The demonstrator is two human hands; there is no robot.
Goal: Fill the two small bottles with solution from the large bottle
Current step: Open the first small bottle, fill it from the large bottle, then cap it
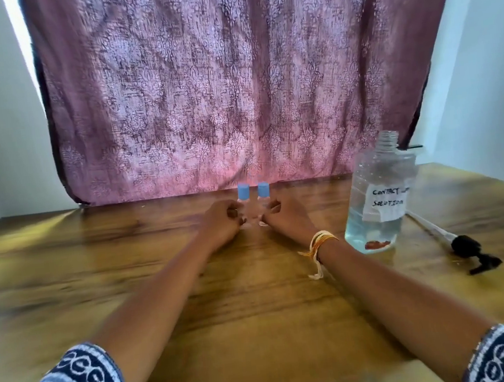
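the left hand curls around the left clear small bottle with blue cap; just right, the right hand grips its twin. further right stands the uncapped clear large labelled bottle on the wooden table.

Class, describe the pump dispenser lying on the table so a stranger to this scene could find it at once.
Start at the wooden table and find the large bottle with the handwritten label, standing uncapped on the right. Just to its right lies the pump dispenser: a thin pale tube ending in a black head. It is the only thing lying flat, while all three bottles stand upright.
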